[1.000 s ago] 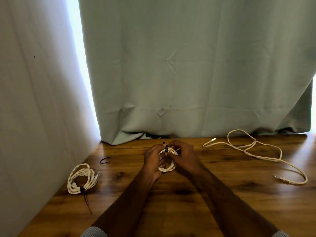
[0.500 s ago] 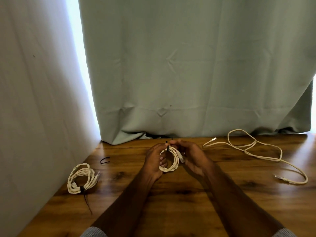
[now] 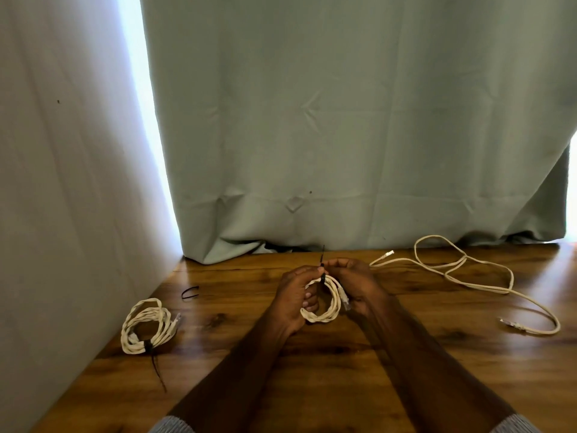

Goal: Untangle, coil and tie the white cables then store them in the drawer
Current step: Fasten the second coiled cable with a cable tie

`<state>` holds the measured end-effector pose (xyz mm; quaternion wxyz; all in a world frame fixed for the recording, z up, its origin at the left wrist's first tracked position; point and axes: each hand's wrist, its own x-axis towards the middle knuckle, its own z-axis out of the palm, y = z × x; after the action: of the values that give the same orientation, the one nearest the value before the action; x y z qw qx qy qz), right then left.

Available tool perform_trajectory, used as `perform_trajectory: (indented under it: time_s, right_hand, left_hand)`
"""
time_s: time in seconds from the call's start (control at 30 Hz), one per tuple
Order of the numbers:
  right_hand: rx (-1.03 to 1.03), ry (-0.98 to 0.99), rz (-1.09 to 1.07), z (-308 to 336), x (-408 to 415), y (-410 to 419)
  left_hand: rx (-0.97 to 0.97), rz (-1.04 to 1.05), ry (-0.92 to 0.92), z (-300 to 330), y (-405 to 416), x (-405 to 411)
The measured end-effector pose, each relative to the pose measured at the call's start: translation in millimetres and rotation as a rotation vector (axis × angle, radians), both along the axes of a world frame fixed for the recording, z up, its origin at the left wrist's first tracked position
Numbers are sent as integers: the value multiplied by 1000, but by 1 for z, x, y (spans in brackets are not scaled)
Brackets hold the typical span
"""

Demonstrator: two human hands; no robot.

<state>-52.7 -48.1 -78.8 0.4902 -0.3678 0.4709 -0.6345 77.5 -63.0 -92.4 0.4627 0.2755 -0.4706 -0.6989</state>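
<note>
A small coil of white cable (image 3: 324,314) hangs upright between my hands above the wooden table (image 3: 312,370). My left hand (image 3: 293,300) grips the coil's left side. My right hand (image 3: 352,282) holds its right side, fingers pinching a black tie (image 3: 322,264) that wraps the coil's top and sticks up. The coil's clear plug (image 3: 345,300) rests against my right palm. At the left lies a second white coil (image 3: 146,326), bound with a black tie whose tail trails toward me. At the right, a loose white cable (image 3: 468,273) sprawls uncoiled. No drawer is in view.
A spare black tie (image 3: 189,292) lies bent on the table behind the bound coil. A grey-green curtain (image 3: 343,135) hangs along the table's far edge, and a pale wall (image 3: 62,198) closes the left side.
My hands have drawn slightly apart, exposing more of the coil. The black tie's tail now sticks up higher above my fingertips.
</note>
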Motion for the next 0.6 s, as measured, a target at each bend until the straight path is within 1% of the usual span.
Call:
perform_trajectory:
  time_s: [0.1,0.23,0.43,0.5,0.6]
  right_hand:
    - [29,34,9,0,-2,0]
    - [-9,127,-111,4,-2,-3]
    - [-100,187,-297,2,5,-6]
    - [-135,204,-352,0,6,-7]
    - [-195,271,-442,-2,4,-9]
  left_hand:
    - [-16,-1,-43,-2,1,-3]
    - [-56,25,-91,0,0,-5]
    - [-123,54,-160,3,3,-7]
    - [-195,113,-207,5,2,-8]
    - [-426,224,-324,8,1,-10]
